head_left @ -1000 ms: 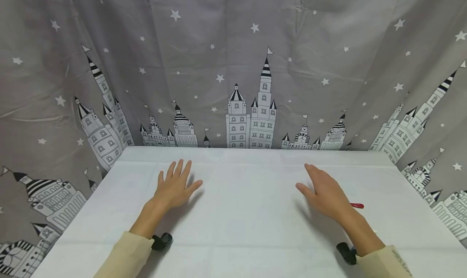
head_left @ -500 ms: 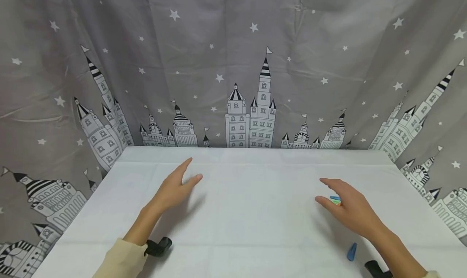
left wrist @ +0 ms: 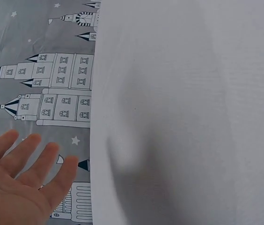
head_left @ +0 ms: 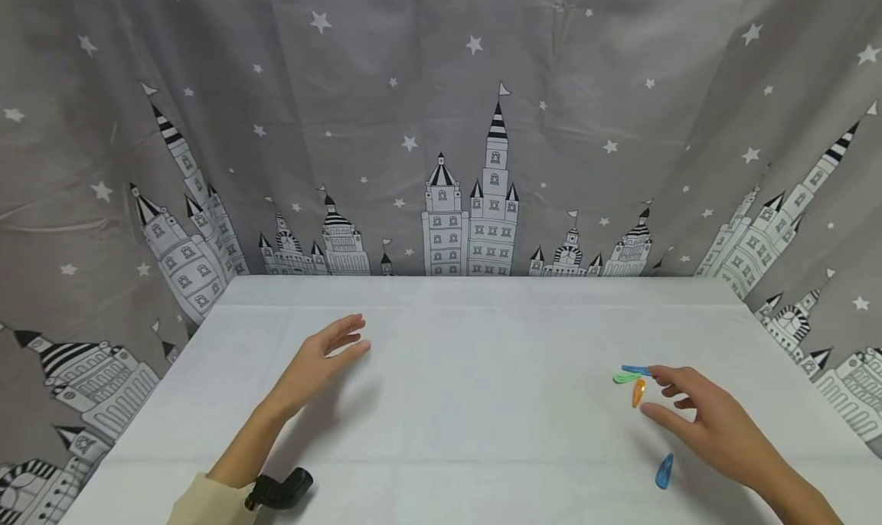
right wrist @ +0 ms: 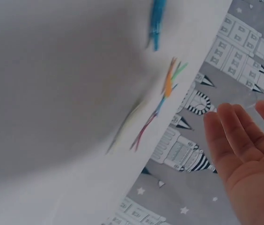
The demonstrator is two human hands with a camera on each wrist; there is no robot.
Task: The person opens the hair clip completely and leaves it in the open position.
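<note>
My right hand (head_left: 717, 425) hovers over the right part of the white table, fingers loosely bent and holding nothing. Close to its fingertips lie an orange snap hair clip (head_left: 638, 392), a green hair clip (head_left: 626, 378) and a blue hair clip (head_left: 635, 370). Another blue hair clip (head_left: 664, 471) lies nearer the front, left of the wrist. The right wrist view also has a red hair clip (right wrist: 143, 131) and a pale yellow hair clip (right wrist: 124, 125), both hidden in the head view. My left hand (head_left: 317, 368) hangs above the table's left side, relaxed, with nothing in it.
A white cloth covers the table (head_left: 468, 402). Behind it and along both sides hangs a grey curtain (head_left: 358, 73) printed with castles and stars. A black wrist camera (head_left: 281, 488) sits on the left forearm.
My right hand has moved right and toward the front, uncovering the blue, green and orange hair clips; the red one is now covered. The left hand's fingers have bent and it has shifted slightly frontward.
</note>
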